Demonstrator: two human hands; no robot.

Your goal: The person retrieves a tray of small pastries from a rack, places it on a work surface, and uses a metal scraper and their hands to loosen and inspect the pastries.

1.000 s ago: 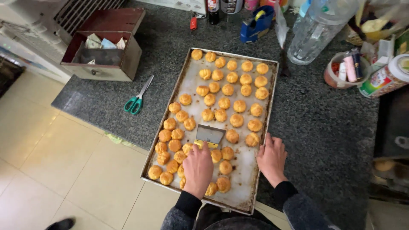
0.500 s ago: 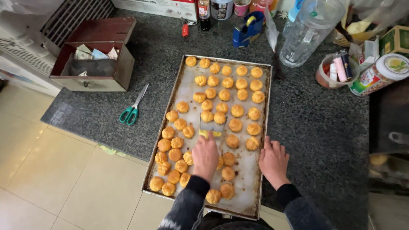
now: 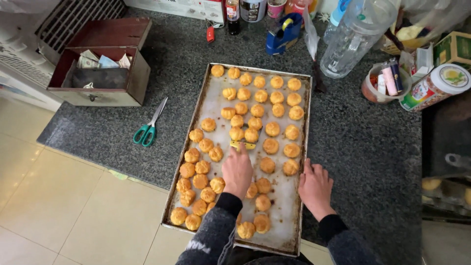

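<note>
A long metal baking tray (image 3: pixel 211 98) lies on the dark granite counter, filled with several rows of golden round pastries (image 3: pixel 272 128). My left hand (image 3: pixel 237 169) is over the middle of the tray, fingers pointing away from me and pressing on the yellow handle of a scraper (image 3: pixel 243 145). The scraper's blade is hidden among the pastries ahead of it. My right hand (image 3: pixel 315 189) lies flat with its fingers spread on the tray's right rim near the front, holding nothing.
Green-handled scissors (image 3: pixel 148 130) lie left of the tray. Behind them stands an open metal box (image 3: pixel 100 78) with papers. At the back are a blue tape dispenser (image 3: pixel 283 33), a clear plastic jug (image 3: pixel 354 41), a small tub (image 3: pixel 382 83) and a can (image 3: pixel 431 88). The counter's front edge drops to tiled floor (image 3: pixel 59 206).
My left hand has pushed the scraper forward along the tray; its blade, bare a second ago, is now hidden among the pastries. My right hand stays on the tray's rim.
</note>
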